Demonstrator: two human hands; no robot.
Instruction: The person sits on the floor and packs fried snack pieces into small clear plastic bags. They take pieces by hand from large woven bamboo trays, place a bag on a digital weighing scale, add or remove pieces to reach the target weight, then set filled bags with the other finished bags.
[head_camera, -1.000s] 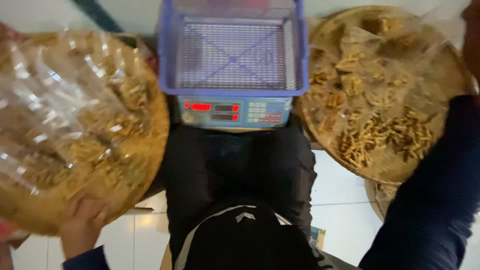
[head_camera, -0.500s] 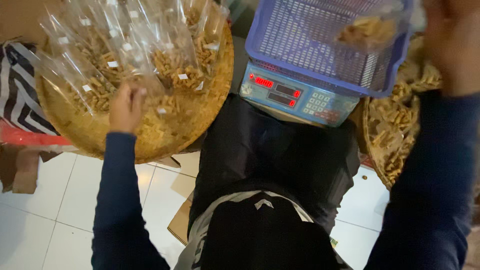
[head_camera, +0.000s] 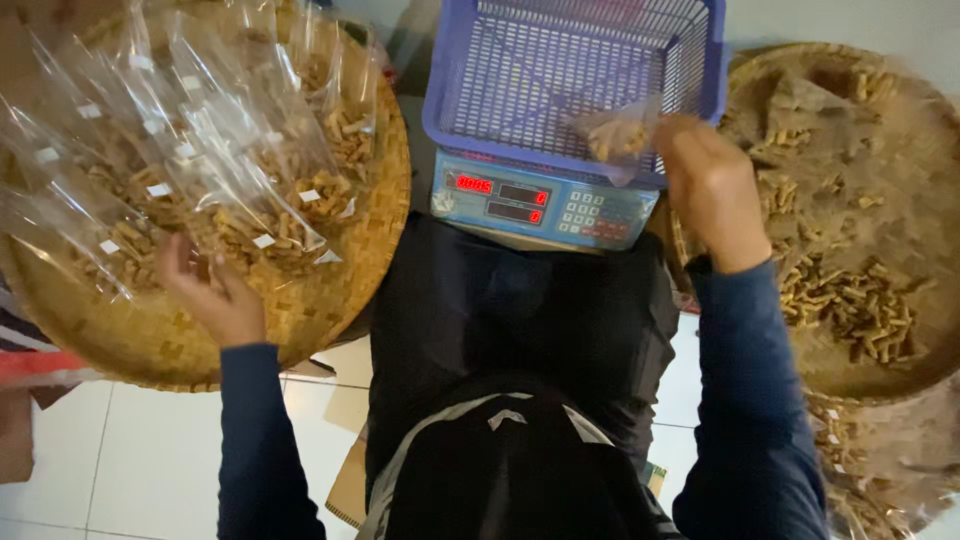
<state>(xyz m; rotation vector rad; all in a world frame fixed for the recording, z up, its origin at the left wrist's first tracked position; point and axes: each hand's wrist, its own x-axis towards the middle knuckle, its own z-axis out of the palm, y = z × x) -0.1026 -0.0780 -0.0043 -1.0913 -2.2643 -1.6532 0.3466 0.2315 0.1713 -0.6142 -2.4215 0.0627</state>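
Note:
My right hand (head_camera: 712, 190) grips a small clear bag of snack sticks (head_camera: 620, 138) and holds it just inside the near right corner of a blue plastic basket (head_camera: 500, 120). That basket rests on a digital scale (head_camera: 545, 203) with red lit digits. Over on the left, my left hand (head_camera: 215, 292) lies open on a round woven bamboo tray (head_camera: 330, 290), its fingers touching the clear filled snack bags (head_camera: 210, 150) piled there.
A second woven tray (head_camera: 900, 110) at the right carries loose brown snack sticks (head_camera: 850, 300). Another tray edge (head_camera: 880, 470) shows below it. My dark-clothed lap fills the middle, above white floor tiles (head_camera: 130, 450) and cardboard pieces.
My right hand came down with the small bag into the basket's near corner. My left hand slid lower on the left tray, among the filled bags. The view shifted.

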